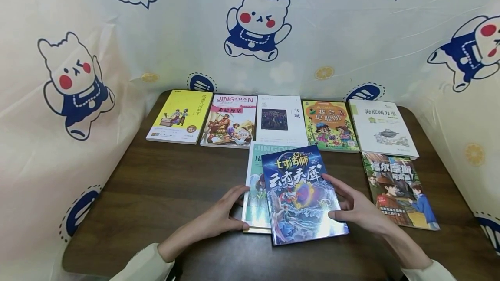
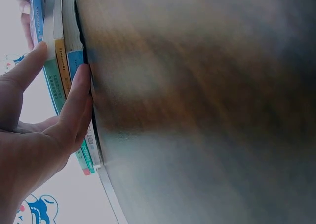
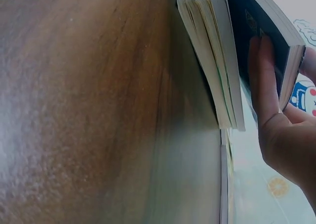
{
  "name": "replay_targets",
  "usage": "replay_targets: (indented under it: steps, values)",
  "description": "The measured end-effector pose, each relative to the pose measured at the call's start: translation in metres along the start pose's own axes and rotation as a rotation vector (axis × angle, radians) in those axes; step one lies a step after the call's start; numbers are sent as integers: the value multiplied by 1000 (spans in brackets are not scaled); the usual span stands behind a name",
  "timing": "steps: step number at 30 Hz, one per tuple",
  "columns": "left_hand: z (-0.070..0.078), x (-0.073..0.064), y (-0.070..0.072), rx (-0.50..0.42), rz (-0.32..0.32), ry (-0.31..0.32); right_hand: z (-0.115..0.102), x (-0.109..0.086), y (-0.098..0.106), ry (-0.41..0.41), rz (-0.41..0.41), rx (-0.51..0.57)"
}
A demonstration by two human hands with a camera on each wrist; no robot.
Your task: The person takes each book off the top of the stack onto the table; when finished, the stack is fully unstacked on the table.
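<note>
My right hand [image 1: 361, 209] grips a dark blue comic-style book [image 1: 298, 198] by its right edge. Seen in the right wrist view, fingers [image 3: 261, 76] lie flat under its dark back cover. The book is tilted and overlaps a green-covered book [image 1: 256, 216], which tops a small stack. From the left, my left hand [image 1: 218, 216] touches the stack's edge with fairly straight, spread fingers. The left wrist view shows its fingertips on the spines, among them an orange spine [image 2: 63, 68] and a blue spine [image 2: 75, 61]. Page edges [image 3: 217, 61] of the stack face the right wrist camera.
Along the back of the brown table [image 1: 156, 203] lie a yellow book [image 1: 181, 116], a red-and-white book [image 1: 228, 120], a white book [image 1: 281, 129], an orange-and-green book [image 1: 330, 125] and a pale book [image 1: 384, 127]. A detective book [image 1: 400, 190] lies at right. A patterned curtain [image 1: 187, 34] hangs behind.
</note>
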State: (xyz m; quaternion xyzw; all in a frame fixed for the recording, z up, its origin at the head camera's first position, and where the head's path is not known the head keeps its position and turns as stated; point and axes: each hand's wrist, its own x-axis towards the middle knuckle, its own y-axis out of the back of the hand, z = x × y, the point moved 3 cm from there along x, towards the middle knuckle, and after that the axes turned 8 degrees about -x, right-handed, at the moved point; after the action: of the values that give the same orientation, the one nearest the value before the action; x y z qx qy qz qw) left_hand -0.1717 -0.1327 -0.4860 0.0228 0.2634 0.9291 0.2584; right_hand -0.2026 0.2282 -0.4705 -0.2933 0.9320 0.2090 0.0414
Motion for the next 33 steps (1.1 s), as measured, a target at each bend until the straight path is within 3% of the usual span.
replay_targets:
  steps: [23,30,33]
  values:
    - [-2,0,2,-16,-1,-26,-2,-16,15,0,99,-2]
    - [-2,0,3,-19,-1,-32,-2,-22,21,-82,136,20]
    - [-3,0,3,-20,0,-33,-2,-26,26,-81,154,20]
